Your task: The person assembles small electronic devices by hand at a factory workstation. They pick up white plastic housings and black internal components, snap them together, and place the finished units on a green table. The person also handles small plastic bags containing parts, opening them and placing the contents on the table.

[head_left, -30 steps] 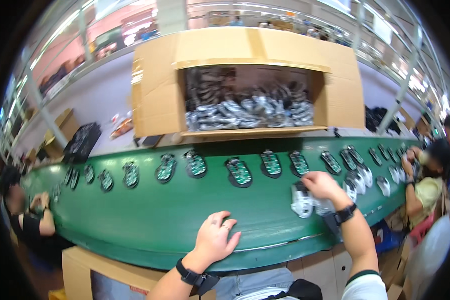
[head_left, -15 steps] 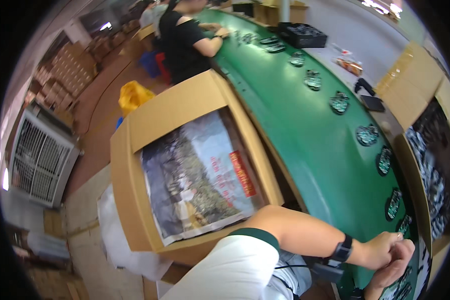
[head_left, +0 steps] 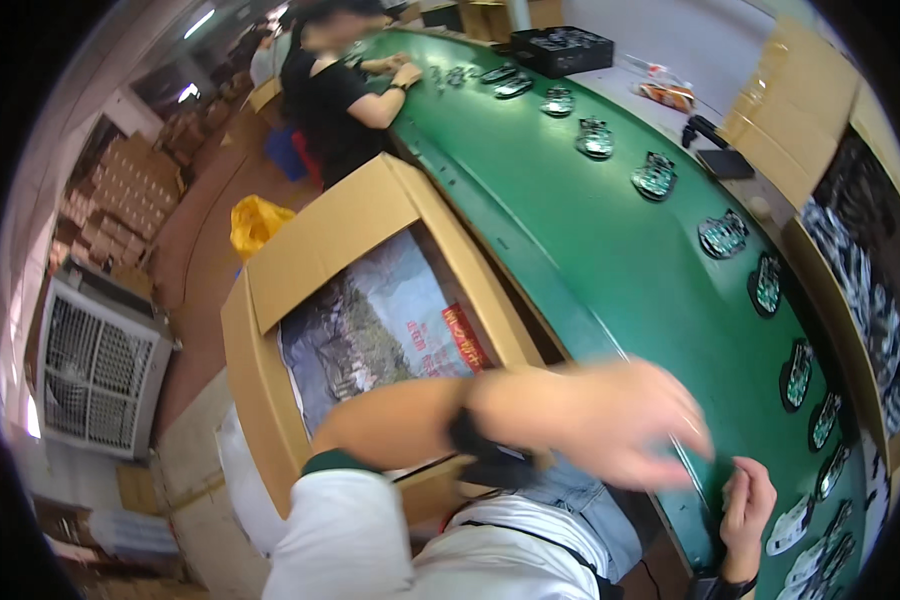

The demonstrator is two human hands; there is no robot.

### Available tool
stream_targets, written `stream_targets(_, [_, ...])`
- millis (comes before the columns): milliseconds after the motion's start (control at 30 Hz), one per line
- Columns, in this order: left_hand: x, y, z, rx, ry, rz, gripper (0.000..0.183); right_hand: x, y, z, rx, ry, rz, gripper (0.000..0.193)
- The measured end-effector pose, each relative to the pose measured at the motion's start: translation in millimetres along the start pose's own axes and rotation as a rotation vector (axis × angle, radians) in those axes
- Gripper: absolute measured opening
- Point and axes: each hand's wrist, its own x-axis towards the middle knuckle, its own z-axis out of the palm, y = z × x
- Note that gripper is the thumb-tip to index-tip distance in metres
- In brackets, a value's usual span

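My left hand [head_left: 620,425] is smeared by motion above the near edge of the green conveyor belt [head_left: 570,230]. Its thumb and fingers look apart, and I make out nothing between them. Lower right, my right hand [head_left: 750,505] is held over the belt with its fingers curled in; whatever they may hold is hidden. Close to it lies a white shell [head_left: 790,527]. Along the belt's far side runs a row of black oval shells with green circuit boards, resembling opened computer mice, among them one shell [head_left: 796,375] above my right hand.
An open cardboard box [head_left: 345,255] with a printed bag inside stands left of the belt. Another carton [head_left: 800,260] of dark and grey parts is at right. A co-worker [head_left: 330,100] sits at the far left of the belt, across from a black tray [head_left: 562,52].
My two hands, together at the lower right before, have parted. The left has swung left toward the box, and the right has stayed low at the right. White shells have come into view.
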Motion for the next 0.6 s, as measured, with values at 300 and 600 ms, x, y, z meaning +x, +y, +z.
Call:
stream_targets(300, [-389, -21, -45, 1.405, 0.132, -1.47, 0.072, 22, -26, 16, -0.103, -0.122, -0.05, 0.008])
stream_targets(600, [-338, 92, -126, 1.676, 0.739, -0.98, 0.017, 13, -8, 2, 0.073, -0.132, 0.22, 0.013])
